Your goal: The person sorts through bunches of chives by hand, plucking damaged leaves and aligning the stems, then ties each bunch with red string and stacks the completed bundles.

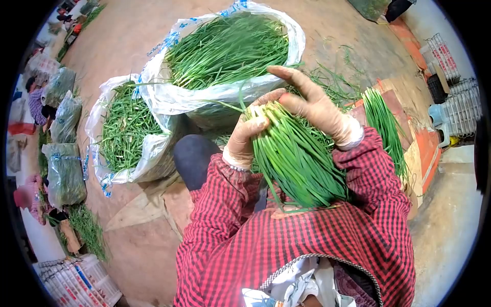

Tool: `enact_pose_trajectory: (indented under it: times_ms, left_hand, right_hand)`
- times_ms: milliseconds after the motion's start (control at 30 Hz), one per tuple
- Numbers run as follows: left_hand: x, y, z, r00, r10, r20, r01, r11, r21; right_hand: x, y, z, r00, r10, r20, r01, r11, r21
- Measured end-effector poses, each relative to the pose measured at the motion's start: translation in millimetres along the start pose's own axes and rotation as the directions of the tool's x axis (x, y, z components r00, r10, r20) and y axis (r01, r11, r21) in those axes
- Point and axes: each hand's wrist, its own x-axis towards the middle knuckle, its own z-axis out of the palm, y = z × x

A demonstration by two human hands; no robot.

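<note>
A thick bunch of green chives (302, 158) lies against my lap, its pale cut ends upward and its leaves running down to the right. My left hand (244, 133), in a thin pale glove, is closed round the left side of the bunch near those ends. My right hand (318, 106), gloved too, is at the bunch's upper right with fingers stretched out and apart. Its thumb is at the pale ends. One loose blade sticks out to the left above my left hand. The bunch hides part of my left fingers.
A large plastic bag (179, 100) full of loose chives stands ahead, with a smaller bag (92, 125) of cut greens at its left. Another chive bunch (381, 123) lies at right. Stacked crates (463, 107) line the right wall; filled bags (64, 174) and people are far left.
</note>
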Motion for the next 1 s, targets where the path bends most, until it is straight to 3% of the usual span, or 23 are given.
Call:
enact_pose_trajectory:
  times_ms: [100, 167, 267, 300, 367, 400, 467, 533, 567, 600, 633, 700, 767, 800, 833, 967, 1000]
  left_hand:
    - [1, 2, -6, 0.999, -0.005, 0.047, 0.003, 0.999, 0.042]
    - [2, 1, 1, 0.999, -0.014, 0.051, 0.014, 1.0, -0.004]
    - [3, -2, -14, 0.998, -0.032, 0.054, 0.031, 0.999, 0.019]
    - [1, -1, -15, 0.995, -0.053, 0.084, 0.055, 0.998, -0.031]
    - [2, -2, -12, 0.992, -0.04, 0.121, 0.046, 0.998, -0.044]
    - [3, -1, -11, 0.987, -0.029, 0.159, 0.039, 0.998, -0.056]
    - [4, 0, -14, 0.978, -0.061, 0.198, 0.081, 0.992, -0.092]
    - [2, 1, -11, 0.984, -0.06, 0.169, 0.063, 0.998, -0.013]
    - [2, 0, -11, 0.983, -0.059, 0.174, 0.063, 0.998, -0.014]
    - [2, 0, -10, 0.98, -0.078, 0.182, 0.081, 0.997, -0.006]
    - [3, 1, -9, 0.977, -0.094, 0.193, 0.095, 0.995, 0.003]
    - [7, 2, -7, 0.967, -0.137, 0.214, 0.124, 0.989, 0.075]
    - [10, 2, -4, 0.969, -0.166, 0.184, 0.133, 0.975, 0.18]
    - [12, 0, 1, 0.974, -0.156, 0.167, 0.121, 0.971, 0.205]
    - [12, -1, 5, 0.98, -0.143, 0.14, 0.108, 0.967, 0.232]
    - [14, 0, 8, 0.982, -0.147, 0.12, 0.102, 0.941, 0.322]
    - [13, 1, 9, 0.98, -0.163, 0.113, 0.118, 0.938, 0.326]
  right_hand:
    - [5, 8, -13, 1.0, 0.009, 0.013, -0.009, 0.999, -0.031]
    - [3, 8, -7, 0.963, -0.253, 0.09, 0.266, 0.857, -0.44]
    - [6, 7, -1, 0.947, -0.318, 0.045, 0.308, 0.858, -0.411]
    - [5, 2, -1, 0.947, -0.318, 0.046, 0.308, 0.858, -0.411]
    - [4, -10, -3, 0.993, -0.111, -0.05, 0.086, 0.93, -0.357]
    - [9, -10, -10, 0.945, -0.305, -0.115, 0.216, 0.851, -0.48]
    - [28, -9, -52, 0.789, -0.596, -0.149, 0.266, 0.549, -0.792]
    - [40, -23, -90, 0.684, -0.657, -0.318, 0.031, 0.461, -0.887]
    - [42, -28, -97, 0.683, -0.659, -0.316, 0.03, 0.458, -0.888]
    - [44, -32, -103, 0.837, -0.388, -0.387, -0.184, 0.467, -0.865]
    - [47, -35, -106, 0.888, -0.083, -0.452, -0.385, 0.403, -0.83]
    - [47, -37, -70, 0.974, 0.192, -0.121, -0.212, 0.58, -0.786]
    - [51, -34, -40, 0.94, 0.29, 0.178, -0.113, 0.761, -0.639]
    - [49, -59, -10, 0.832, 0.518, 0.201, -0.32, 0.743, -0.588]
    - [58, -45, -10, 0.855, 0.435, 0.281, -0.134, 0.71, -0.691]
    - [69, -55, 13, 0.819, 0.491, 0.296, -0.1, 0.631, -0.77]
    - [67, -53, 15, 0.88, 0.373, 0.293, -0.02, 0.645, -0.764]
